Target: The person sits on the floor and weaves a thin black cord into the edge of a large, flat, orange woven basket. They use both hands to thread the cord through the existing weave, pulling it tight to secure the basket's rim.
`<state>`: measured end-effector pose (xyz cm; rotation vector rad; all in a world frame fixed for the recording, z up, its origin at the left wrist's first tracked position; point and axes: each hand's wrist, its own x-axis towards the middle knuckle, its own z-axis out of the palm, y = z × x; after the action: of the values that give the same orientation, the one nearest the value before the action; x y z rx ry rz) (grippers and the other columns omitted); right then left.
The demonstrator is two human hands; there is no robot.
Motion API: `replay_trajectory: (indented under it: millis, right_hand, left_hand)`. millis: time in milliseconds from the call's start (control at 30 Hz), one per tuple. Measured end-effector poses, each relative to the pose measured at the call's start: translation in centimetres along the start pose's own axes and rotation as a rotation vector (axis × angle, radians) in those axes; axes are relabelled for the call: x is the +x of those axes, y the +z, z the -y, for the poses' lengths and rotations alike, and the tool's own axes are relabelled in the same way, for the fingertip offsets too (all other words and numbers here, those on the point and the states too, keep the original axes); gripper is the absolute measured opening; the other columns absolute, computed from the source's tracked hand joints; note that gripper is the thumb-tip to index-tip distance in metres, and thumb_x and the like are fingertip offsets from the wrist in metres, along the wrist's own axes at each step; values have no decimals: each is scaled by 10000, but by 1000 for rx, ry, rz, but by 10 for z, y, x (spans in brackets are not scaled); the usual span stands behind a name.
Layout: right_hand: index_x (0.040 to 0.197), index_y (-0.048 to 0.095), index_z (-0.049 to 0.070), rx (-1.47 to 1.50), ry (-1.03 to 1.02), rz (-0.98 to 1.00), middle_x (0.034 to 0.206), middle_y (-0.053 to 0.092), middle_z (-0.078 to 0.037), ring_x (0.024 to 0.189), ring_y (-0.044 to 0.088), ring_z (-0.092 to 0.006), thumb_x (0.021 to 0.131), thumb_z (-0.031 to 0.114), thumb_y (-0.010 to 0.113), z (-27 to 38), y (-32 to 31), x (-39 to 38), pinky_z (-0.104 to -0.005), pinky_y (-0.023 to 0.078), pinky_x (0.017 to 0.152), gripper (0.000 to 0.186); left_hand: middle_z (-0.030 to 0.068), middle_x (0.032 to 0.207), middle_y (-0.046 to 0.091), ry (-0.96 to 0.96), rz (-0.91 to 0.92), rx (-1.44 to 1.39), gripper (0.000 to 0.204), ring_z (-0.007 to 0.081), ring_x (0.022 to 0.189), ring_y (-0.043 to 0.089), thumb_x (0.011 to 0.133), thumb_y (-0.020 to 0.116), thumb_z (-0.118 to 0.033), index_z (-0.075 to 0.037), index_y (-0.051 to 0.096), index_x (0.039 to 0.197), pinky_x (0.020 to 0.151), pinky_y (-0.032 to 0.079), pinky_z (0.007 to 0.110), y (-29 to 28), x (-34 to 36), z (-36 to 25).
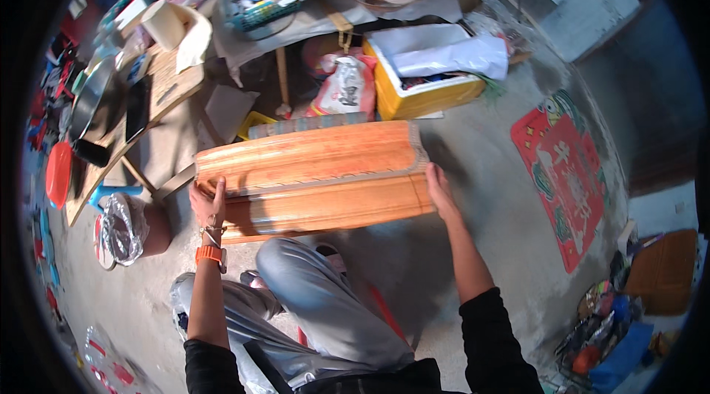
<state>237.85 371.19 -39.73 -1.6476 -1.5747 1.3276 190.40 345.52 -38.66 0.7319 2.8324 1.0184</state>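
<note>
A folded orange bamboo mat (310,165) with grey cloth edging lies horizontally in front of me, above my bent knees. My left hand (209,202) grips its left end, thumb over the front face; I wear an orange watch and a bracelet on that wrist. My right hand (438,187) holds the right end, fingers wrapped round the edge. A grey patterned roll (303,120) shows just behind the mat. Part of the floor behind the mat is hidden by it.
A cluttered wooden table (177,76) stands left, a lined bin (151,224) below it. Behind are a laden table, a red-white sack (344,83) and a yellow box (414,98). A red floor mat (562,179) lies right, near piled odds and ends (606,335).
</note>
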Motion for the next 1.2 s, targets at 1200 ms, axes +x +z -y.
replay_trajectory:
  millis: [1200]
  right_hand:
    - [1079, 628, -33, -291, -36, 504, 905, 623, -13, 862, 516, -79, 966, 422, 543, 86, -5, -209, -272, 437, 761, 477]
  left_hand:
    - [71, 1008, 615, -730, 488, -121, 593, 155, 854, 524, 946, 569, -402, 48, 470, 1319, 808, 454, 348, -399, -314, 197]
